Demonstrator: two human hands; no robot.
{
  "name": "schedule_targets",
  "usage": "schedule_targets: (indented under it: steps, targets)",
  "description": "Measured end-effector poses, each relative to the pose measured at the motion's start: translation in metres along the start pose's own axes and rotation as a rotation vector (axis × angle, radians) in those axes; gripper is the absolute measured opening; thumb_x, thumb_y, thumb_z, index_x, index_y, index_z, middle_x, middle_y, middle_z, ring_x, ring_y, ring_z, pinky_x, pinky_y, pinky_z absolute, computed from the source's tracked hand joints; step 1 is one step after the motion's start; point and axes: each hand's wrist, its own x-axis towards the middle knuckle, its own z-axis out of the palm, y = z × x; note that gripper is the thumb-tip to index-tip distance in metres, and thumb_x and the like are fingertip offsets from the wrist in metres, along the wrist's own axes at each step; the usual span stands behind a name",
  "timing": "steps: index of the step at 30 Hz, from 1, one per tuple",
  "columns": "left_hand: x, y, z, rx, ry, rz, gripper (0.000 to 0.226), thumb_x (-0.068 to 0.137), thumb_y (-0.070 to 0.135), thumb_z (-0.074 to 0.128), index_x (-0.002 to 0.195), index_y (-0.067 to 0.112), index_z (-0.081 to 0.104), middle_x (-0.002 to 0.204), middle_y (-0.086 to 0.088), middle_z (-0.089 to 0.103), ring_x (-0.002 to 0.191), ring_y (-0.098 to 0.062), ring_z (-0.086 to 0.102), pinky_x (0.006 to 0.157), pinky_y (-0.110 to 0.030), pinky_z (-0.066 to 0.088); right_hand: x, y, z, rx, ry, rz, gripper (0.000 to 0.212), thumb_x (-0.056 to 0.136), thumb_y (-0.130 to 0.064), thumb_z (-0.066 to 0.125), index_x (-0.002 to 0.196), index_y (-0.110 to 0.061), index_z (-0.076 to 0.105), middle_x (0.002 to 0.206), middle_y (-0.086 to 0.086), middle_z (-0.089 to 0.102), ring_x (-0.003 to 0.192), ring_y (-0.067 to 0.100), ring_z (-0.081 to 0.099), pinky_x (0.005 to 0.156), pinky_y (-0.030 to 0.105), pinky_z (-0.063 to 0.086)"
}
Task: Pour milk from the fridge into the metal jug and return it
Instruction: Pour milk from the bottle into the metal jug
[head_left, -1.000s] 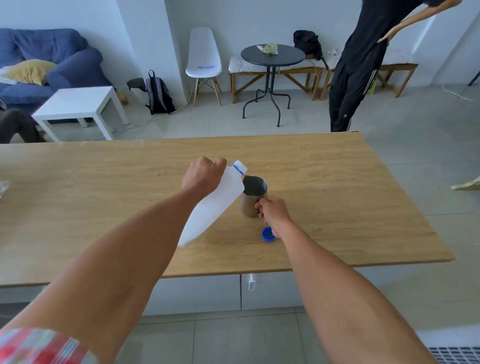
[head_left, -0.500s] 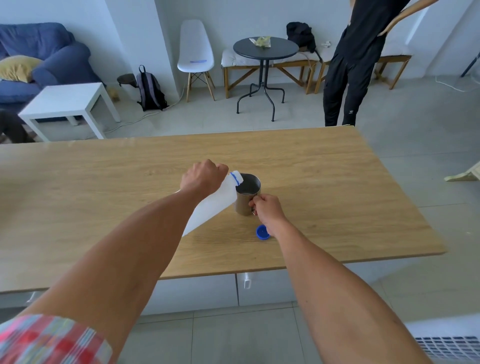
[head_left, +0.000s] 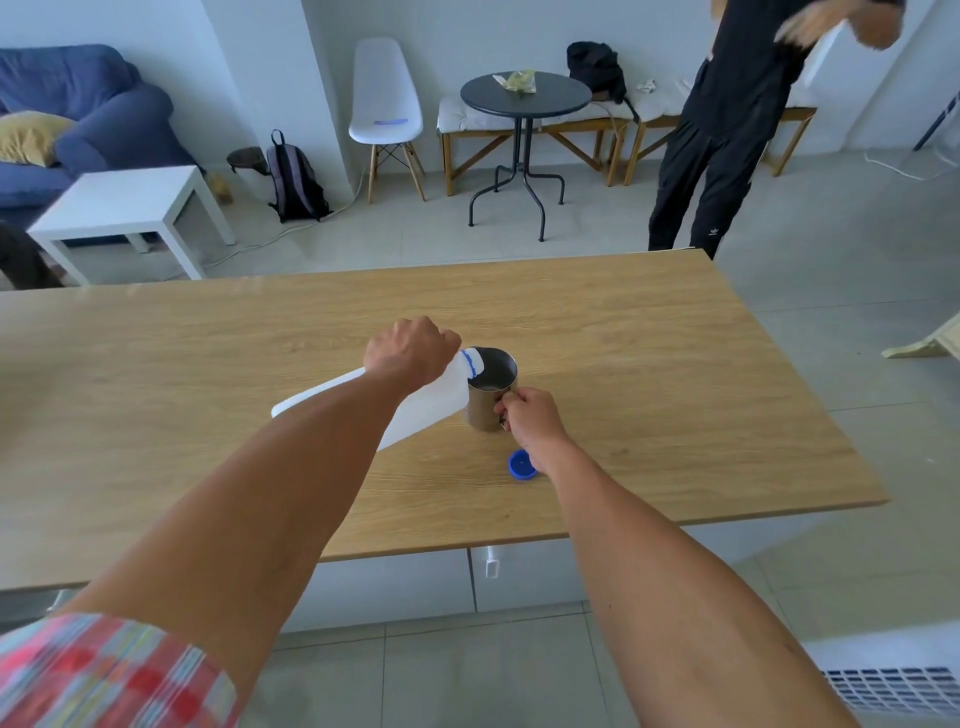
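left hand (head_left: 410, 351) fisted round milk bottle (head_left: 415, 402), long axis tipped low, neck over near-left rim of metal jug (head_left: 491, 389). right hand (head_left: 530, 413) pinching jug handle. cap (head_left: 521, 464) on table (head_left: 675, 415), near right wrist.

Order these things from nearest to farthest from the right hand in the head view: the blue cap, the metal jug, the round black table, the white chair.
1. Metal jug: the right hand holds it at its handle.
2. Blue cap: on the wooden table, just below the wrist.
3. Round black table: on the floor, far behind.
4. White chair: left of the black table, about as far; too close to call.
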Motion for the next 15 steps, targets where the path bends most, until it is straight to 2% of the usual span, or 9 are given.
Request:
schedule_targets:
  steps: [10,15]
  targets:
    - [0.0031,0.0039,-0.0007,0.08,0.028,0.067,0.036,0.1,0.038,0.039,0.09,0.012,0.061,0.079,-0.006,0.055,0.078,-0.031,0.059,0.066,-0.035,0.039,0.0008,-0.0008,0.0002,0.014,-0.003,0.001,0.03,0.101,-0.009,0.045,0.079,-0.008,0.066,0.086,0.01,0.063,0.074,0.02,0.052,0.074,0.036,0.045]
    - [0.0034,0.0052,-0.0006,0.113,0.035,0.088,0.038,0.101,0.038,0.037,0.09,0.011,0.061,0.075,-0.004,0.053,0.076,-0.029,0.059,0.064,-0.034,0.04,0.0013,-0.0003,0.0009,0.015,0.001,-0.002,0.031,0.101,-0.008,0.045,0.077,-0.008,0.066,0.083,0.009,0.062,0.071,0.018,0.05,0.073,0.036,0.043]
